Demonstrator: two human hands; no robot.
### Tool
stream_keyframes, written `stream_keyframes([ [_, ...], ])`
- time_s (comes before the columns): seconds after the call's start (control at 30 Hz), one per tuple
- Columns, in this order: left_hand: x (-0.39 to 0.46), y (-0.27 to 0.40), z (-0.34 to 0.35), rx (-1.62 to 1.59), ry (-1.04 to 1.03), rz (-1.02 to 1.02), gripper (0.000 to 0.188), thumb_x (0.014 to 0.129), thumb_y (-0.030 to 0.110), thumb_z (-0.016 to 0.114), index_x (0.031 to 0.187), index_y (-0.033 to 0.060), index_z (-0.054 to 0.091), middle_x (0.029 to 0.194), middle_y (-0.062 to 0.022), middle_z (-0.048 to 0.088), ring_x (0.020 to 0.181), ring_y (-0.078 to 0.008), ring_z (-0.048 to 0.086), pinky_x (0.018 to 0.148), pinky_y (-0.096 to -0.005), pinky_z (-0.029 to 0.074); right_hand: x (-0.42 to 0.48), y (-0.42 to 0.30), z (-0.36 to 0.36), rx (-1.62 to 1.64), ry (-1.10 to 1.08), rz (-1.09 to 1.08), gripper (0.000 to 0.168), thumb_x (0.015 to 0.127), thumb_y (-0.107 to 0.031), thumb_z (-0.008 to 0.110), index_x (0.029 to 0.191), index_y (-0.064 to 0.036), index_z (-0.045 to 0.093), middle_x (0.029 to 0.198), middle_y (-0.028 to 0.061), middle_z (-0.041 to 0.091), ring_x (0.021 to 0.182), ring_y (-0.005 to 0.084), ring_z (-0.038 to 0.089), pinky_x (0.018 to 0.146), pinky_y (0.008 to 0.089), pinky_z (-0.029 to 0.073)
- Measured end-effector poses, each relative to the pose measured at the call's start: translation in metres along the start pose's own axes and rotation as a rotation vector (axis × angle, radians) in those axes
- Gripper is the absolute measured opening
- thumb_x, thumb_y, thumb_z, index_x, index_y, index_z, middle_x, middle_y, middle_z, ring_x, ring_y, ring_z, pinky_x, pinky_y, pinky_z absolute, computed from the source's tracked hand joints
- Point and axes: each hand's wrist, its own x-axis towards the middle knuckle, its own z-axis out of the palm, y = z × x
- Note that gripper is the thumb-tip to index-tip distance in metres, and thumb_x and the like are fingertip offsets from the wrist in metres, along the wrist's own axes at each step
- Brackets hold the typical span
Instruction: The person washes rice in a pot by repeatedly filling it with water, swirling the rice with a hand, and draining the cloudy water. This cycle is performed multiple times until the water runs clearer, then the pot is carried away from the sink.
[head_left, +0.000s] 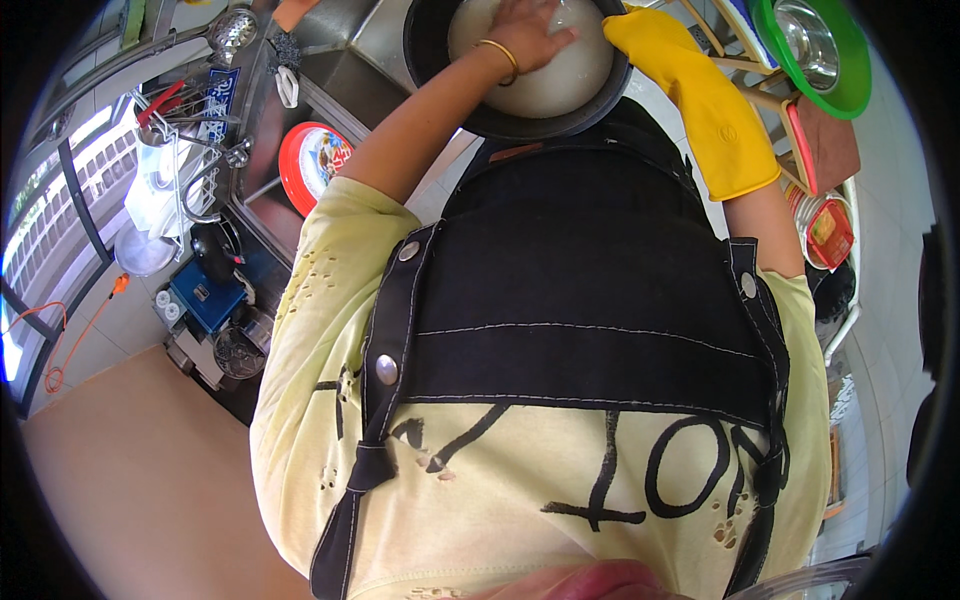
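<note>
A dark round pot with cloudy whitish liquid stands at the top of the view, over the front of my black apron. Inside it, my bare left hand, with a gold-coloured bangle at the wrist, lies palm down at the liquid with thumb and fingers apart. The fingertips are cut off by the picture's top edge. My right hand wears a long yellow rubber glove and grips the pot's right rim. Whether anything lies under the liquid cannot be seen.
Left of the pot are a stainless steel sink, a red-rimmed patterned plate, a steel scrubber and a wire rack with utensils. A green basin holding a metal bowl and a wooden-framed chair are at right.
</note>
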Motion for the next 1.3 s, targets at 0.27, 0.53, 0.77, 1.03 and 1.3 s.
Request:
stream_keyframes([
  [0.27,-0.017,0.076,-0.064,-0.98,-0.625,-0.372,0.077,0.088,0.061,0.02,0.135,0.0008,0.028,0.14,-0.021,0.026,0.134,-0.0267,0.016,0.108,-0.0307,0.012,-0.01,0.004,0.008,0.325,0.096,0.174,0.043,0.081,-0.042,0.046,0.099,-0.007,0.062,0.096,0.0149,0.063,0.09,0.0311,0.058,0.078,0.0395,0.043],
  [0.53,-0.008,0.066,-0.069,-1.131,-0.864,-0.62,0.079,0.087,0.063,0.021,0.119,-0.0031,0.051,0.118,-0.021,0.053,0.112,-0.0315,0.049,0.096,-0.0357,0.034,-0.015,-0.001,0.009,0.36,0.175,0.244,0.041,0.081,-0.039,0.045,0.096,-0.006,0.063,0.094,0.0167,0.063,0.09,0.0327,0.058,0.077,0.0394,0.043],
  [0.77,0.001,0.02,-0.082,-0.601,-0.812,-0.35,0.074,0.087,0.061,0.027,0.106,-0.0034,0.058,0.104,-0.023,0.059,0.097,-0.0351,0.055,0.092,-0.0363,0.038,-0.007,-0.003,-0.002,0.163,0.032,0.187,0.035,0.08,-0.027,0.041,0.079,-0.001,0.065,0.086,0.0226,0.061,0.085,0.0373,0.058,0.076,0.0427,0.045],
  [1.03,0.014,-0.016,-0.101,-1.456,-0.799,-1.051,0.098,0.075,0.078,0.027,0.13,-0.0021,0.036,0.131,-0.0182,0.041,0.119,-0.0271,0.04,0.1,-0.036,0.029,-0.008,-0.004,-0.006,0.13,0.032,0.12,0.034,0.08,-0.024,0.04,0.079,-0.001,0.064,0.087,0.0231,0.061,0.086,0.0368,0.059,0.076,0.0425,0.045],
  [1.3,0.016,-0.027,-0.074,-1.435,-0.855,-1.079,0.103,0.074,0.079,0.024,0.132,-0.0055,0.029,0.133,-0.0195,0.039,0.118,-0.0278,0.041,0.099,-0.0366,0.031,-0.008,-0.003,-0.008,0.031,-0.021,0.071,0.034,0.081,-0.024,0.039,0.082,-0.002,0.065,0.09,0.0228,0.061,0.088,0.0361,0.059,0.078,0.0421,0.045],
])
